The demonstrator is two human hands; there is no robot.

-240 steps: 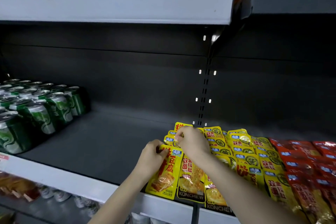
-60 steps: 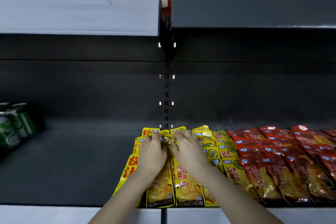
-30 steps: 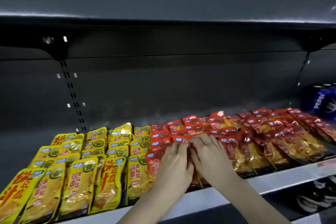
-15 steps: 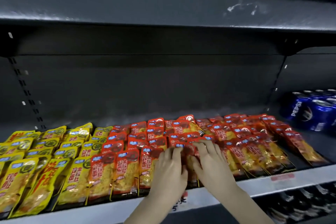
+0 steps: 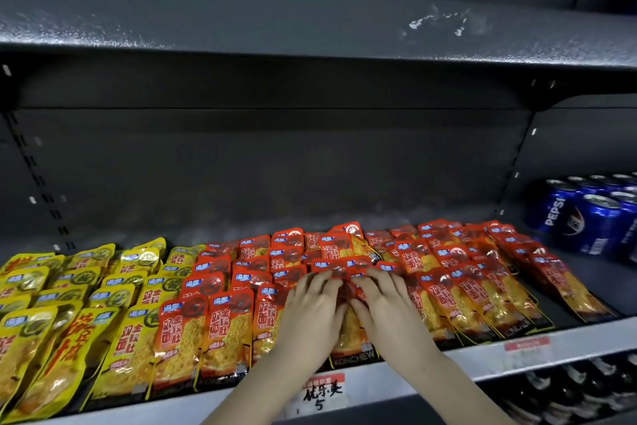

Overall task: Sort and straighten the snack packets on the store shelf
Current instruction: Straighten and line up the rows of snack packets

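Rows of red snack packets [image 5: 458, 283] cover the middle and right of the dark shelf [image 5: 582, 269], overlapping front to back. Yellow snack packets [image 5: 69, 304] fill the left part in similar rows. My left hand [image 5: 312, 314] and my right hand [image 5: 382, 307] lie side by side, palms down, on one row of red packets near the shelf's front edge. The fingers of both reach onto the tops of the packets at the row's middle; whether they pinch a packet is not visible. The packets under my palms are mostly hidden.
Blue Pepsi cans [image 5: 586, 217] stand at the right end of the shelf. A grey price rail [image 5: 517, 352] with a red label and a handwritten tag [image 5: 320, 393] runs along the front. An upper shelf [image 5: 310, 28] overhangs; dark bottles sit below right.
My view and both hands shifted right from the yellow packets to the red rows. Over the last half second the hands stayed on the same red row, barely moving.
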